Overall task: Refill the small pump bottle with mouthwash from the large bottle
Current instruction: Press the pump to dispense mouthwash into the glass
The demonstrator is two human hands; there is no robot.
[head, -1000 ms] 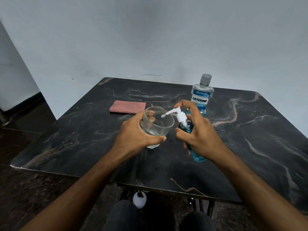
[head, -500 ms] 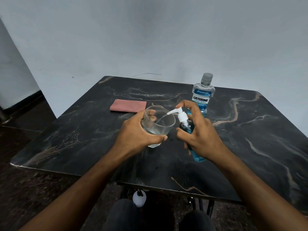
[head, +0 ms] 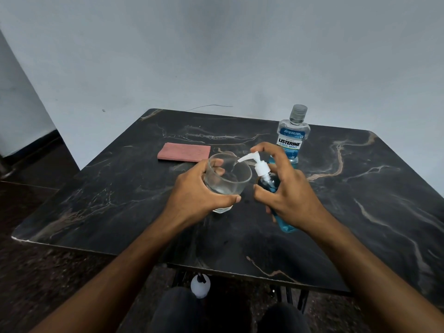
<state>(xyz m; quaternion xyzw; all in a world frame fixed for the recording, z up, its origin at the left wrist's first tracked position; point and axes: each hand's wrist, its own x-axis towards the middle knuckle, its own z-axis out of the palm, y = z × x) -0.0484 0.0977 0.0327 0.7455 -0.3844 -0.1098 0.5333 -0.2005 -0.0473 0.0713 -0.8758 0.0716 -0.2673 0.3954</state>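
- The right hand (head: 292,195) grasped the small pump bottle (head: 272,188), tilted above the bench (head: 360,212), its forefinger atop the pump.
- The left hand (head: 197,195) grasped a clear glass (head: 228,179), the spout over its rim.
- Farther back stood the large bottle (head: 293,135), capped, beside a pink cloth (head: 183,152).
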